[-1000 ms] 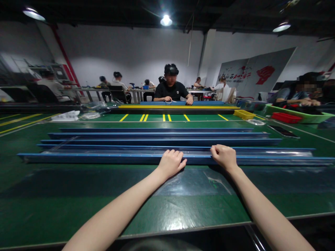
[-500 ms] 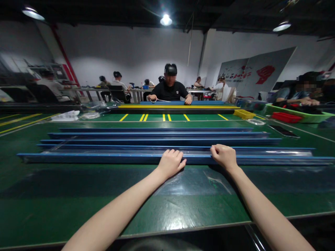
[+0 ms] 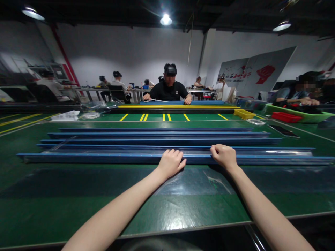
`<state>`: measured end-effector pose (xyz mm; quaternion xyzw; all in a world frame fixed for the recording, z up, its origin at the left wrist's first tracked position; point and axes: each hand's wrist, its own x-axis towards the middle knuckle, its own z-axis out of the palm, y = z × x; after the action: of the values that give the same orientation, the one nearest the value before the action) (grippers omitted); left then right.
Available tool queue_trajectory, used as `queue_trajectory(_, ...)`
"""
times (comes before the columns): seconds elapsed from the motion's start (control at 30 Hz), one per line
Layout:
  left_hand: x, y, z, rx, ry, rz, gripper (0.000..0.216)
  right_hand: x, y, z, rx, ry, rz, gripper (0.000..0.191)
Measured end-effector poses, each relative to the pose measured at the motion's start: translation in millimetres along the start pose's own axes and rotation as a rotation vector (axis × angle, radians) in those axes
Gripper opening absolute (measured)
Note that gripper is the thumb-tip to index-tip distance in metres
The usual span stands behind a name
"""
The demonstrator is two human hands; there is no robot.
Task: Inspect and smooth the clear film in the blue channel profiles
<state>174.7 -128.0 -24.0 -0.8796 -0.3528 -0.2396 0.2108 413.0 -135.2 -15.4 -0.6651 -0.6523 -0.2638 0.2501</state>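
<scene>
Several long blue rails lie side by side across the green table [image 3: 78, 188]. My left hand [image 3: 170, 163] rests on the nearest blue rail [image 3: 91, 158], fingers curled over its near edge. About a hand's width to the right, my right hand [image 3: 224, 156] grips the same rail with fingers closed over it. A strip of clear plastic film [image 3: 288, 153] lies along the top of this rail. Both forearms reach in from the bottom of the view.
Across the table a person in a black shirt [image 3: 170, 90] works at yellow and blue rails [image 3: 178, 106]. A yellow tray [image 3: 244, 114], a red tray [image 3: 285, 117] in a green bin [image 3: 309, 119], and plastic bags [image 3: 68, 115] lie around. Other people sit further back.
My hands have not moved. The person opposite has shifted a hand leftward along the far rails.
</scene>
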Motion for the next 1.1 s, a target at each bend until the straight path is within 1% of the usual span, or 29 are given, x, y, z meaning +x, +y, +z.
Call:
queue_trajectory(0.47,0.4,-0.2,0.4,0.008,0.007,-0.001,0.025,-0.3,0.5,1.3,0.002,0.001,0.007,0.040)
queue_trajectory(1.1,0.0,-0.4,-0.5,-0.001,-0.024,-0.006,0.026,-0.2,-0.4,-0.8,0.005,-0.006,0.002,0.040)
